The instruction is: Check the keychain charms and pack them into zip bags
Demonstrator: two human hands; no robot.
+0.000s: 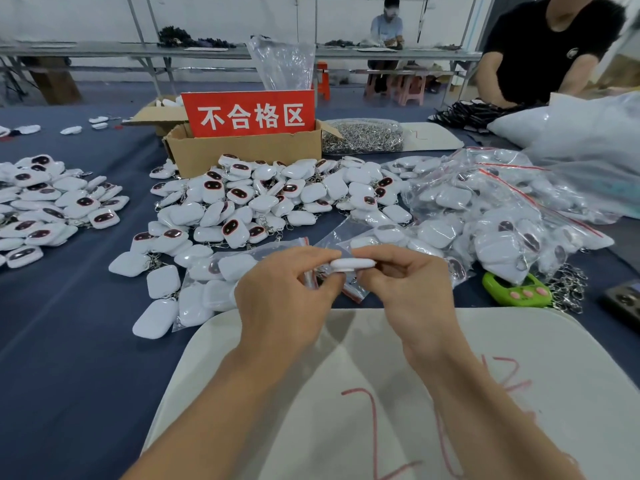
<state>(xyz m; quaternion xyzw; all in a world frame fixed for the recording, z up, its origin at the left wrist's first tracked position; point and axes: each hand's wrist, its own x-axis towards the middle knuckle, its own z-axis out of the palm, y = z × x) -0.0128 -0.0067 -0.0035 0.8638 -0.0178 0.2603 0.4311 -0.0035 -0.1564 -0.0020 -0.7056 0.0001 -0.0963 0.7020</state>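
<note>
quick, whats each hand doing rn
Left hand: pinches one end of a white charm.
Right hand: pinches the other end of the white charm.

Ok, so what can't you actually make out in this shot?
All in the head view:
- white charm: pinched edge-on between the left hand and right hand, so its face is unseen.
- cardboard box: contents hidden by its front wall and the red sign.
- zip bag below the hands: its mouth is covered by both hands.
- dark object at the right: cut off by the frame edge.
</note>
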